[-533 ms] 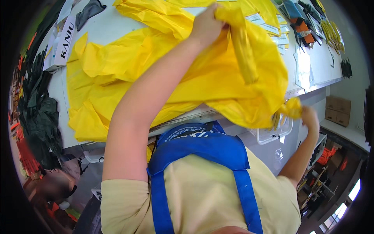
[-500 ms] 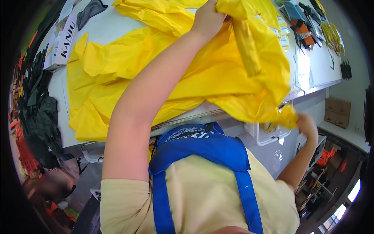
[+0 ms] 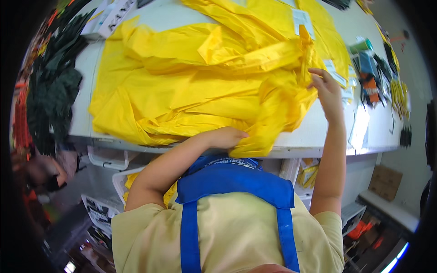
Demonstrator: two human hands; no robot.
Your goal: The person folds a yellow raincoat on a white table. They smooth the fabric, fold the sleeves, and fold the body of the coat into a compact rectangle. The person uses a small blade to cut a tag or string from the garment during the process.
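Note:
A large yellow garment (image 3: 182, 100), thin and slick like a raincoat, lies crumpled across the white table (image 3: 291, 141). Its near right part (image 3: 268, 123), looking like a sleeve, is blurred by motion and droops at the table's front edge. At that edge my left hand (image 3: 225, 137) is closed on the lower end of the sleeve-like part, its fingertips partly hidden by the cloth. My right hand (image 3: 325, 88) is raised beside the garment's right end, fingers apart, with no cloth visibly gripped.
More yellow garments with white labels (image 3: 302, 22) lie behind. Dark clothing (image 3: 54, 95) hangs at the left by a white box (image 3: 107, 20). Small goods and a green roll (image 3: 362, 45) sit at the right. White bins (image 3: 109, 157) are under the table; another person (image 3: 50, 170) is at the left.
My left hand has come down from the far side to the table's front edge. My right hand has risen from low right and let go of the cloth end. The garment now lies flatter.

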